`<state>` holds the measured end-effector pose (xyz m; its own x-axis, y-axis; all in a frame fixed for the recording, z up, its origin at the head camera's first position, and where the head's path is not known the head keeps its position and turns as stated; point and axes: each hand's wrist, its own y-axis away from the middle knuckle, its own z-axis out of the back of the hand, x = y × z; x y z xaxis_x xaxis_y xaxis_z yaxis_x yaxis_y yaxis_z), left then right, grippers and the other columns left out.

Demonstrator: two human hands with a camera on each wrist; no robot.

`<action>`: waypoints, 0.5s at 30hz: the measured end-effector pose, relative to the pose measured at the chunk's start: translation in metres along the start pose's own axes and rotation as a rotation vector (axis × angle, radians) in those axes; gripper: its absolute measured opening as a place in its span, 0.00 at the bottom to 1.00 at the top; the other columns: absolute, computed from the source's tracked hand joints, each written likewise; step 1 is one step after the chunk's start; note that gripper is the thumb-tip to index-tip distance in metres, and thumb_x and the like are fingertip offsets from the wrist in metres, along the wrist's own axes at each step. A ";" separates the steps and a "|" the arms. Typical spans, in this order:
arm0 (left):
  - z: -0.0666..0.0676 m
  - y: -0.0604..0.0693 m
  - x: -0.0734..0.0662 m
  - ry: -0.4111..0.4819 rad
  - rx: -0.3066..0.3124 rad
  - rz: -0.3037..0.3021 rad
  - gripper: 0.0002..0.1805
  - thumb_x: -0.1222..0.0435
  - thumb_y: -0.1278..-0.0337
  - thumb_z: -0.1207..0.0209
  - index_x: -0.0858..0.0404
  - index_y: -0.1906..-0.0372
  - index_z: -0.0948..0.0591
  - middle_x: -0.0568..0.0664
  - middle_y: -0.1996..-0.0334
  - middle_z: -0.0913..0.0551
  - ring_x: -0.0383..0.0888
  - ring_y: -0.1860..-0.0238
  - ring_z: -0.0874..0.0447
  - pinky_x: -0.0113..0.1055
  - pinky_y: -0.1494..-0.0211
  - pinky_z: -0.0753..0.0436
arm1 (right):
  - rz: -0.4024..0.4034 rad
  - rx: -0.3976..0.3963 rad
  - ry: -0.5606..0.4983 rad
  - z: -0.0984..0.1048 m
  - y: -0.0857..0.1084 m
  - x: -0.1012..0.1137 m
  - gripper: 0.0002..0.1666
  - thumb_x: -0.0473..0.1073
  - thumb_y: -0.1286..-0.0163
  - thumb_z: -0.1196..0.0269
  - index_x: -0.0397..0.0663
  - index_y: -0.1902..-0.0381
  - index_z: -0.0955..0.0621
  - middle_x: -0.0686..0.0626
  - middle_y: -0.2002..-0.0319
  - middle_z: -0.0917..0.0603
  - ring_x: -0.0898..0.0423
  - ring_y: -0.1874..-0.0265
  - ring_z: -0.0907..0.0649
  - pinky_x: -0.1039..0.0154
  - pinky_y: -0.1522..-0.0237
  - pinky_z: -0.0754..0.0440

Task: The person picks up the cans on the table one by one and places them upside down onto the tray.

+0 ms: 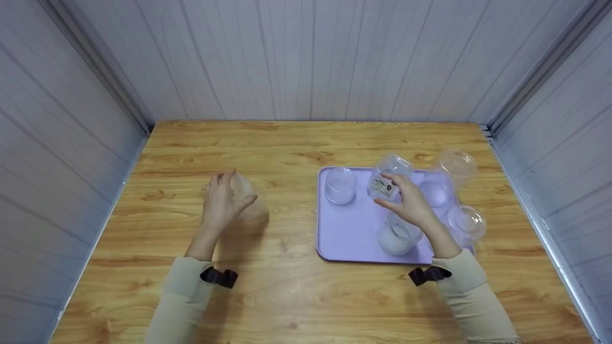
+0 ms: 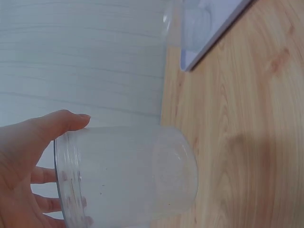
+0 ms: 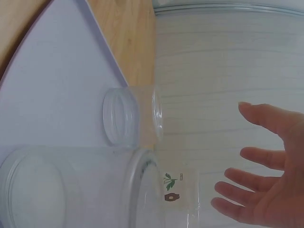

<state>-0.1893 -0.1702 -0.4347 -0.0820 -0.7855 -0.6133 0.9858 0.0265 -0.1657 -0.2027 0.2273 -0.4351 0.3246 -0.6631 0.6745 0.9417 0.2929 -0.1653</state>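
Note:
My left hand (image 1: 222, 203) grips a clear plastic jar (image 2: 123, 175) round its rim end, with the thumb on one side and the fingers on the other. The jar hangs tilted above the bare wood left of the tray. Over the lilac tray (image 1: 349, 234) my right hand (image 1: 411, 203) is spread with nothing between the fingers (image 3: 263, 156). Closest to it in the head view is a clear jar with a printed plant label (image 1: 382, 186). Another clear jar (image 1: 399, 239) stands on the tray just below that hand.
A short clear jar (image 1: 340, 186) stands at the tray's back left corner. Along its right side are more clear jars, including one at the back (image 1: 457, 165) and one at the front (image 1: 466, 224). White panel walls (image 1: 306, 62) enclose the wooden table (image 1: 287, 296).

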 end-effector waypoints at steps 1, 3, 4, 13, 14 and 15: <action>-0.002 0.000 -0.002 0.012 0.000 -0.001 0.42 0.53 0.59 0.35 0.68 0.39 0.38 0.65 0.47 0.37 0.61 0.51 0.38 0.51 0.60 0.27 | -0.008 -0.008 -0.018 -0.001 -0.001 0.001 0.36 0.44 0.46 0.34 0.36 0.42 0.33 0.36 0.47 0.30 0.40 0.49 0.30 0.47 0.51 0.31; -0.005 -0.001 -0.004 0.031 -0.002 -0.008 0.42 0.53 0.59 0.35 0.68 0.39 0.37 0.65 0.47 0.38 0.61 0.50 0.39 0.51 0.59 0.28 | -0.024 -0.030 -0.059 -0.002 -0.003 0.002 0.35 0.43 0.46 0.34 0.36 0.43 0.32 0.36 0.48 0.29 0.39 0.50 0.29 0.47 0.53 0.29; -0.006 -0.001 -0.006 0.043 -0.001 -0.008 0.42 0.53 0.59 0.35 0.67 0.39 0.38 0.64 0.46 0.38 0.60 0.49 0.39 0.51 0.58 0.28 | -0.033 -0.044 -0.080 -0.003 -0.004 0.003 0.34 0.43 0.45 0.35 0.36 0.43 0.32 0.36 0.48 0.29 0.40 0.50 0.29 0.47 0.53 0.29; -0.016 0.000 -0.017 0.114 -0.024 -0.011 0.43 0.52 0.60 0.35 0.67 0.39 0.37 0.62 0.47 0.37 0.58 0.48 0.39 0.50 0.51 0.31 | -0.040 -0.151 -0.243 -0.015 -0.013 0.004 0.28 0.39 0.44 0.36 0.36 0.46 0.29 0.38 0.49 0.27 0.40 0.50 0.28 0.48 0.54 0.27; -0.017 0.000 -0.018 0.123 -0.024 -0.011 0.43 0.52 0.60 0.34 0.67 0.39 0.37 0.62 0.47 0.37 0.57 0.47 0.39 0.50 0.50 0.31 | -0.041 -0.161 -0.255 -0.016 -0.013 0.004 0.28 0.40 0.44 0.36 0.35 0.47 0.29 0.38 0.49 0.27 0.40 0.50 0.28 0.48 0.53 0.27; -0.018 0.000 -0.019 0.133 -0.025 -0.010 0.43 0.52 0.60 0.34 0.67 0.39 0.37 0.62 0.47 0.37 0.57 0.47 0.39 0.50 0.49 0.32 | -0.042 -0.171 -0.269 -0.017 -0.013 0.004 0.28 0.40 0.44 0.36 0.35 0.47 0.29 0.38 0.48 0.28 0.40 0.50 0.28 0.48 0.53 0.27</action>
<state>-0.1901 -0.1438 -0.4371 -0.1119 -0.6968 -0.7085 0.9811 0.0357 -0.1901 -0.2125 0.2090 -0.4428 0.2720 -0.4592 0.8457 0.9623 0.1343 -0.2365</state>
